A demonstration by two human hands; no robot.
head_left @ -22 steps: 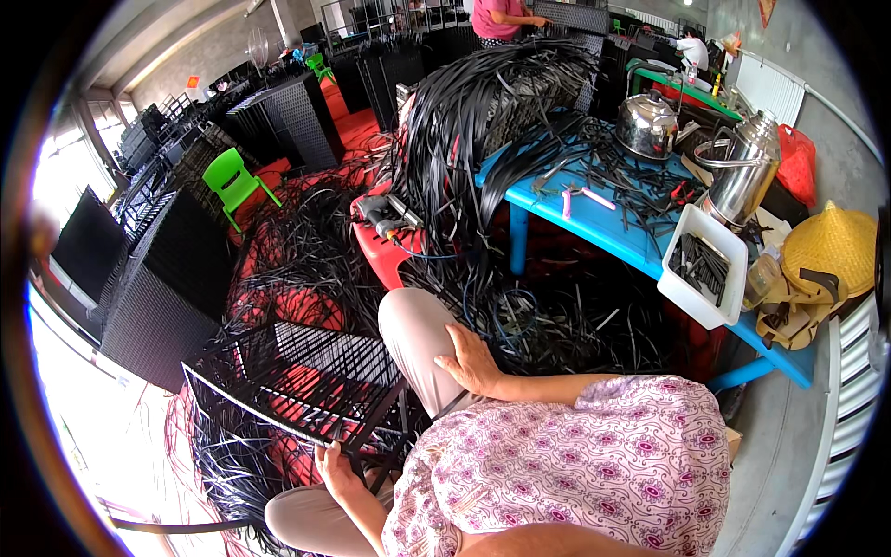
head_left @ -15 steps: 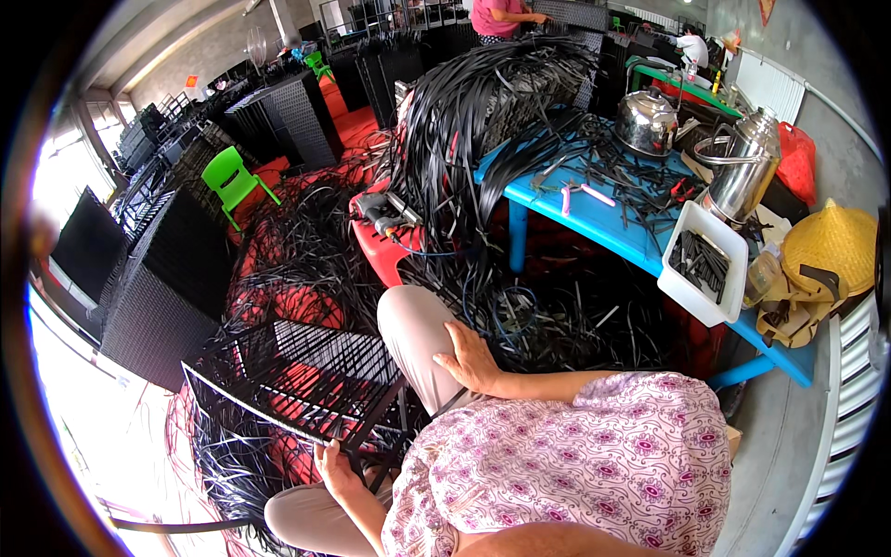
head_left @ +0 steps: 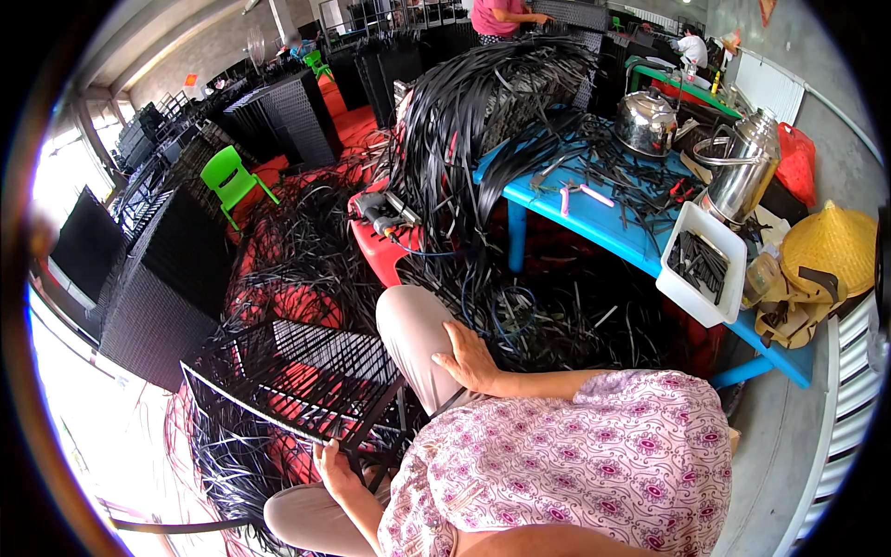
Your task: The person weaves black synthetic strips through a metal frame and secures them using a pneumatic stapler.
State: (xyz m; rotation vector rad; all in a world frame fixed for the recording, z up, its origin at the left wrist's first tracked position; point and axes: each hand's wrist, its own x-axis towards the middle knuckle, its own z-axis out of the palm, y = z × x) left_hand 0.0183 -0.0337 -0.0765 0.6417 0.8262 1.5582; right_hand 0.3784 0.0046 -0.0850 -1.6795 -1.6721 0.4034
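Note:
A black frame (head_left: 288,376), partly strung with black strips, stands tilted against my left side on the strip-covered floor. My left hand (head_left: 337,471) grips its near rail, fingertips curled over the edge. On my raised knee rests my right hand (head_left: 471,360), holding nothing, its thumb and fingers apart on the light trouser cloth. Just beyond that knee is a red stool (head_left: 379,260) with a power tool (head_left: 379,213) lying on it; a blue hose runs off from the tool.
At right, a blue table (head_left: 594,223) carries loose black strips, a kettle (head_left: 647,123), a metal flask (head_left: 744,162) and a white tray (head_left: 680,288) of short black pieces. A large bundle of strips (head_left: 445,121) hangs ahead. Left are a green chair (head_left: 228,181) and stacked woven panels (head_left: 167,297).

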